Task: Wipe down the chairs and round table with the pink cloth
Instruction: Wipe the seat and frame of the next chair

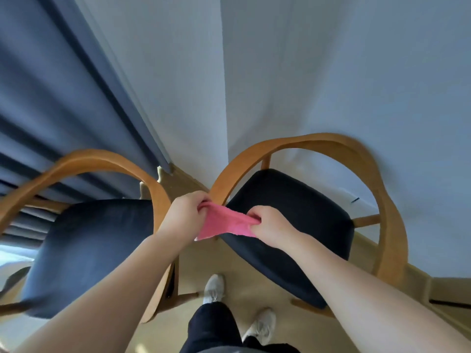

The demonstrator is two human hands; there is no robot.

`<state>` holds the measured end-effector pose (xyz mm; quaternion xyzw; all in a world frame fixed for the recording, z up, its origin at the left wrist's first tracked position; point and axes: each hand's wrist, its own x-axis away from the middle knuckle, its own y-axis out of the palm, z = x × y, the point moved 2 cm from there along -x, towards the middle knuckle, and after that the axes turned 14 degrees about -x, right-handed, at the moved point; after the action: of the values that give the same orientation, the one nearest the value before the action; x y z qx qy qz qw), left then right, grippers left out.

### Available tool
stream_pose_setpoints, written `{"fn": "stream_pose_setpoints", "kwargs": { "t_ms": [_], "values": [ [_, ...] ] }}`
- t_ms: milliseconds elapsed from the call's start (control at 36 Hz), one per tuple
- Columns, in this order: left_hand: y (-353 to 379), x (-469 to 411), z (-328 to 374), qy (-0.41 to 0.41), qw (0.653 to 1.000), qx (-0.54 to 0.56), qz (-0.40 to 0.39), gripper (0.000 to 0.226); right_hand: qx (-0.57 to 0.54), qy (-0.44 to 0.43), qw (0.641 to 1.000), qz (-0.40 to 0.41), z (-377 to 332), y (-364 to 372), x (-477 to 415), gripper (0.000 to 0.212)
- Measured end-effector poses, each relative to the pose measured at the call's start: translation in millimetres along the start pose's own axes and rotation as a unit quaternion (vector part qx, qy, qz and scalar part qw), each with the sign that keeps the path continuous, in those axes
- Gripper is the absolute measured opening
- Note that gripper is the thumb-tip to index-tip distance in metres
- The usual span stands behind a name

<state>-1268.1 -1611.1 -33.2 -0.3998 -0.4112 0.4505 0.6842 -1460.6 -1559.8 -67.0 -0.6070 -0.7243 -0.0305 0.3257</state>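
Cloth [224,222], pink, fuzzy, clamped in fingers [254,217] of left hand [184,215] and right hand [272,226]; curved-wood, dark-cushioned chairs [293,207] at three and nine o'clock.

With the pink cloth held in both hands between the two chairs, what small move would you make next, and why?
Probably lower the pink cloth onto the right chair's wooden rail and start wiping: the left hand and right hand both pinch it stretched beside that rail, not yet wiping.

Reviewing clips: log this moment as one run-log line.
left hand: grips pink cloth | right hand: grips pink cloth | cloth: stretched between hands, near right chair | left chair: alongside | table: unseen
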Motion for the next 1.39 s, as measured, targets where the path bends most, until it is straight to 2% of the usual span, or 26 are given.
{"fn": "stream_pose_setpoints", "kwargs": {
  "t_ms": [111,306,528,639,722,778,833,917,1000,1084,1195,1278,1389],
  "values": [
    [1.7,-23.1,-22.6,-0.019,1.0,-0.01,0.006,0.032,0.017,0.012,1.0,0.006,2.3,9.9,-28.3,0.021],
    [27.3,-87.3,-73.0,-0.045,0.996,-0.001,-0.083,0.029,0.022,0.055,0.998,0.028,11.2,32.5,-88.8,0.012],
    [61.9,-146.5,-99.2,-0.024,0.992,0.0,-0.123,0.027,0.008,0.107,0.991,0.077,30.8,39.6,-143.8,0.02],
    [84.9,-170.1,-107.4,-0.027,0.99,0.014,-0.141,0.028,0.069,0.124,0.987,0.072,40.1,39.0,-163.0,0.026],
    [93.7,-179.0,-108.9,-0.032,0.989,0.023,-0.144,0.03,0.208,0.073,0.972,0.081,37.9,36.0,-169.8,0.04],
    [94.8,-180.9,-109.6,-0.04,0.989,0.031,-0.139,0.033,0.27,-0.02,0.96,0.076,33.8,36.4,-173.6,0.043],
    [95.0,-180.6,-112.8,-0.047,0.99,0.032,-0.128,0.034,0.289,-0.121,0.949,0.031,28.1,40.2,-179.2,0.044],
    [94.4,-178.8,-118.7,-0.055,0.992,0.038,-0.108,0.031,0.347,-0.242,0.9,-0.106,19.2,52.4,-190.4,0.054],
    [91.9,-175.4,-121.6,-0.064,0.993,0.045,-0.092,0.028,0.424,-0.292,0.819,-0.253,11.3,63.4,-203.6,0.064],
    [91.6,-170.0,-125.0,-0.073,0.994,0.042,-0.076,0.032,0.496,-0.339,0.739,-0.306,7.9,68.5,-218.2,0.065],
    [95.9,-160.3,-131.4,-0.094,0.993,0.039,-0.057,0.031,0.552,-0.333,0.677,-0.354,6.6,72.0,-237.4,0.087],
    [101.5,-152.4,-135.5,-0.108,0.992,0.042,-0.052,0.03,0.558,-0.33,0.656,-0.387,12.1,76.7,-250.3,0.095],
    [106.4,-146.0,-134.2,-0.112,0.991,0.04,-0.053,0.03,0.546,-0.357,0.654,-0.383,20.2,74.2,-263.8,0.083]
  ]
}}
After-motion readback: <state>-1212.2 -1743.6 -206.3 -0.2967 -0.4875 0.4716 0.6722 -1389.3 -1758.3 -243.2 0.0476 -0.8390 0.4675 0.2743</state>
